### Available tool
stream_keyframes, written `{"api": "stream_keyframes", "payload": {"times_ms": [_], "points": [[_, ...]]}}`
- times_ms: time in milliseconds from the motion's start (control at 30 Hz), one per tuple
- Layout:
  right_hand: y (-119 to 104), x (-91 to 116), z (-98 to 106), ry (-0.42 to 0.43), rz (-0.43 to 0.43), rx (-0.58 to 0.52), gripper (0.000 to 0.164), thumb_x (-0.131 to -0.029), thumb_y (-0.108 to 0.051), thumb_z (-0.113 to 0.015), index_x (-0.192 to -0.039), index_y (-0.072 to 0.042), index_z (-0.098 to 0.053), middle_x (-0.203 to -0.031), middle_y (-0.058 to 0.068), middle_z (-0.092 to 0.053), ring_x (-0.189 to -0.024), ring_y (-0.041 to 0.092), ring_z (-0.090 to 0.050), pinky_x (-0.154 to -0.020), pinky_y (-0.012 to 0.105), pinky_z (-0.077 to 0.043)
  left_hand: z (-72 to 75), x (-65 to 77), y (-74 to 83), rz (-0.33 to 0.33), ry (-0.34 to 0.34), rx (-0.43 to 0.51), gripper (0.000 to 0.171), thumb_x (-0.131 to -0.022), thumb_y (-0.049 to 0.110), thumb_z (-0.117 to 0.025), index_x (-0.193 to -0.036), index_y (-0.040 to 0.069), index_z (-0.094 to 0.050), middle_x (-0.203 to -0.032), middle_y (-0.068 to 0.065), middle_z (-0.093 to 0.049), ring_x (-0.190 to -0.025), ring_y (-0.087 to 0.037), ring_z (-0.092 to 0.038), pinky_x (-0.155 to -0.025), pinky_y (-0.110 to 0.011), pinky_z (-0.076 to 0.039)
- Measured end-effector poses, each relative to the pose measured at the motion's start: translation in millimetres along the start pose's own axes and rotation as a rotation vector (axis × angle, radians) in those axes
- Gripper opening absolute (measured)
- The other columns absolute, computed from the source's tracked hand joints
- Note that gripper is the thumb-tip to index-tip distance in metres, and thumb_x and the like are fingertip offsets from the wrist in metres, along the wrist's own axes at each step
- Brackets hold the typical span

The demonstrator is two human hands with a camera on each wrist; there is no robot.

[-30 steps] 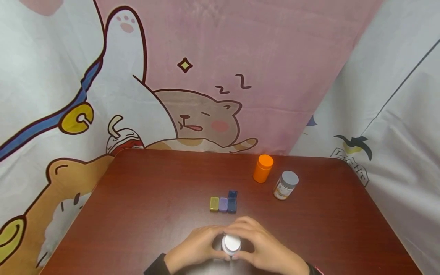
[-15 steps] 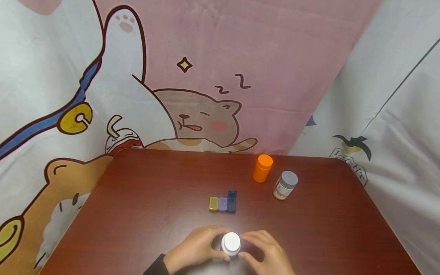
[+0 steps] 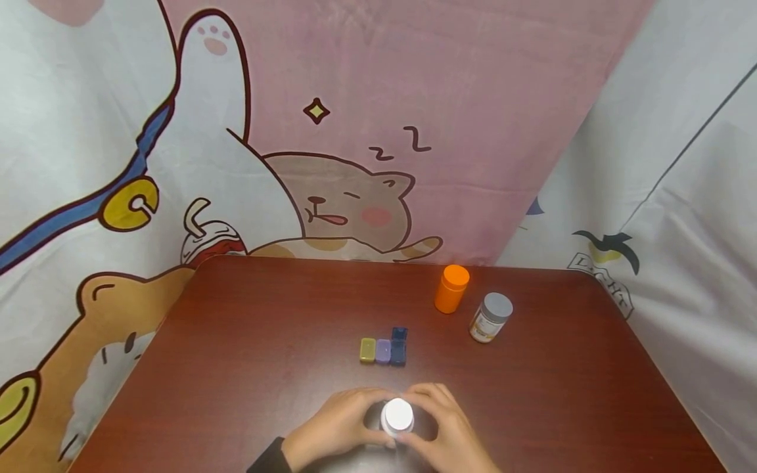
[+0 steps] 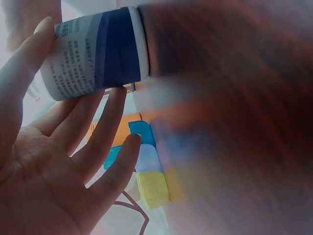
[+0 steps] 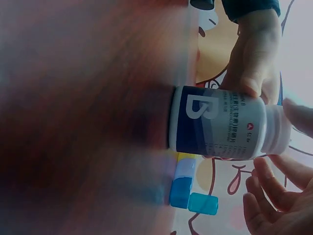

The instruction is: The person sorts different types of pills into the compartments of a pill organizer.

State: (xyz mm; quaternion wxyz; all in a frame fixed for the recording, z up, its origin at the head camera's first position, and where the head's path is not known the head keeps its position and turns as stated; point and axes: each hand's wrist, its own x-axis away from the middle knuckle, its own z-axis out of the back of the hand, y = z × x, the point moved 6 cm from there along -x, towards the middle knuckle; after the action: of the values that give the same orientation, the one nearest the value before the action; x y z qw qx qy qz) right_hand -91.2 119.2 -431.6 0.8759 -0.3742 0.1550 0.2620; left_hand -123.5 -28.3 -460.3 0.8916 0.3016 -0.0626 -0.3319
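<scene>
Backdrop (image 3: 503, 98): pink-and-white cartoon cloth behind a reddish-brown table (image 3: 266, 315).
White bottle (image 5: 217, 122): upright at the table's near side, between both hands.
Left hand (image 3: 340, 420): thumb and fingers gripping the bottle's body.
Right hand (image 3: 455, 427): pinching the white cap (image 5: 278, 129).
Pill box (image 3: 383, 351): beyond the bottle, blue lid flipped back.
Farther right: orange bottle (image 3: 452, 290), grey-lidded jar (image 3: 491, 318).

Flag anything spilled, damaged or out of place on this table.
Only the pill box stands out: its blue lid is open while the yellow lid and purple lid are shut. I see no spills or damage.
</scene>
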Motion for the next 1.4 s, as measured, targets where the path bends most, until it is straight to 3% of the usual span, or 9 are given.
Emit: {"api": "stream_keyframes", "payload": {"times_ms": [300, 667, 900, 1067, 1200, 1400], "points": [[-7, -12, -7, -0.063, 0.066, -0.012, 0.049, -0.069, -0.040, -0.073, -0.112, -0.022, -0.060, -0.104, -0.015, -0.049, -0.095, 0.007, -0.043, -0.076, 0.026, -0.043, -2.2, 0.0, -1.4, 0.024, -0.027, -0.001, 0.067, -0.069, 0.067, -0.051, -0.120, 0.025, -0.054, -0.114, 0.010, -0.057, -0.103, -0.011, -0.054, -0.083, -0.039, -0.044], [-15, -18, -1, -0.164, 0.138, -0.041, 0.051, -0.072, -0.025, -0.074, -0.119, -0.021, -0.054, -0.110, -0.013, -0.053, -0.098, 0.006, -0.046, -0.080, 0.028, -0.044, -0.4, 0.4, -1.4, 0.029, -0.021, -0.001, 0.067, -0.066, 0.065, -0.057, -0.120, 0.025, -0.054, -0.113, 0.010, -0.058, -0.102, -0.011, -0.054, -0.083, -0.039, -0.044], [-13, -19, 4, -0.259, 0.153, -0.106, 0.046, -0.078, -0.015, -0.068, -0.120, -0.024, -0.052, -0.114, -0.014, -0.051, -0.103, 0.004, -0.042, -0.086, 0.022, -0.039, -1.1, -0.3, -3.1, 0.037, -0.030, 0.030, 0.061, -0.066, 0.061, -0.061, -0.117, 0.028, -0.055, -0.112, 0.014, -0.057, -0.102, -0.008, -0.053, -0.084, -0.037, -0.044], [4, -18, 22, -0.235, 0.159, -0.022, 0.047, -0.078, -0.011, -0.066, -0.120, -0.025, -0.051, -0.116, -0.012, -0.047, -0.104, 0.006, -0.045, -0.088, 0.027, -0.040, -0.9, -1.7, -0.2, 0.011, -0.016, -0.001, 0.061, -0.066, 0.059, -0.062, -0.119, 0.029, -0.055, -0.114, 0.014, -0.056, -0.104, -0.008, -0.052, -0.085, -0.036, -0.043], [30, -11, 38, -0.222, 0.096, 0.063, 0.051, -0.077, -0.009, -0.067, -0.121, -0.029, -0.051, -0.113, -0.011, -0.047, -0.099, 0.007, -0.048, -0.082, 0.031, -0.045, -0.3, -1.9, 1.3, 0.002, -0.002, -0.015, 0.060, -0.066, 0.058, -0.064, -0.117, 0.029, -0.055, -0.114, 0.015, -0.056, -0.104, -0.007, -0.052, -0.084, -0.035, -0.043], [71, 9, 57, -0.148, -0.007, 0.140, 0.038, -0.070, -0.011, -0.075, -0.103, -0.024, -0.059, -0.100, -0.013, -0.050, -0.089, 0.003, -0.050, -0.075, 0.024, -0.045, -0.9, 0.7, 1.3, -0.003, 0.000, -0.018, 0.058, -0.067, 0.059, -0.063, -0.117, 0.030, -0.055, -0.113, 0.015, -0.056, -0.104, -0.007, -0.052, -0.084, -0.034, -0.043]]}}
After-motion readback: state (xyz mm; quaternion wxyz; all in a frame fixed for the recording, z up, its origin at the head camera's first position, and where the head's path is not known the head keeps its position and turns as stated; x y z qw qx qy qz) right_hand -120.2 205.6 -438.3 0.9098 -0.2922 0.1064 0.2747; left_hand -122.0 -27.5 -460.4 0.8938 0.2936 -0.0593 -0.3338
